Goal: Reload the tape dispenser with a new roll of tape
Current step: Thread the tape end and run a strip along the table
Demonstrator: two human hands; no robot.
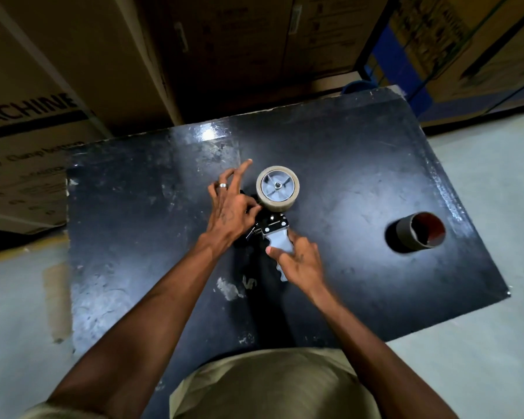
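Observation:
A tape dispenser (274, 226) with a grey handle and a black metal frame lies flat on the black table (360, 164). A beige tape roll (277, 188) sits on its grey spoked hub at the far end. My left hand (233, 207) pinches at the left side of the roll near the frame, thumb and forefinger together, the other fingers spread; whether a tape end is between them is hidden. My right hand (298, 263) presses on the grey handle, holding it down.
An empty cardboard tape core (416, 232) lies on its side at the table's right. Stacked cardboard boxes (73, 71) stand behind the table. Grey floor (496, 343) runs along the left and right of the table.

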